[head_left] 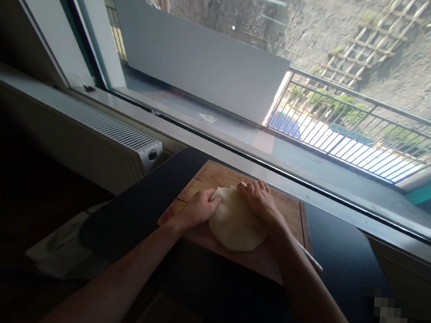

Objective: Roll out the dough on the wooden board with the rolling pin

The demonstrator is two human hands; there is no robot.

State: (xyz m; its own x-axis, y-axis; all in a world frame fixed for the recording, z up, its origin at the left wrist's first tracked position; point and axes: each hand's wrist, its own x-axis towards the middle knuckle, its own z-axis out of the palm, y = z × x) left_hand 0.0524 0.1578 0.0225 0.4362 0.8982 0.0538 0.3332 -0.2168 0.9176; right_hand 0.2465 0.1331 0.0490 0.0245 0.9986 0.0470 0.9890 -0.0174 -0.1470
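Observation:
A flat, roundish piece of pale dough (235,223) lies on a wooden board (214,174). My left hand (203,206) grips the dough's left edge, with the thumb on top and the other fingers curled at the rim. Across the upper right part of the dough lies my right hand (259,199), palm down, its fingers stretched forward and resting on the surface. Part of the dough's right side is hidden under my right hand and wrist.
The board rests on a dark table (343,251) beside a large window. A light, thin stick-like object (310,257) lies at the board's right edge. To the left stands a white radiator (106,128) under the window sill. Outside is a metal railing (330,126).

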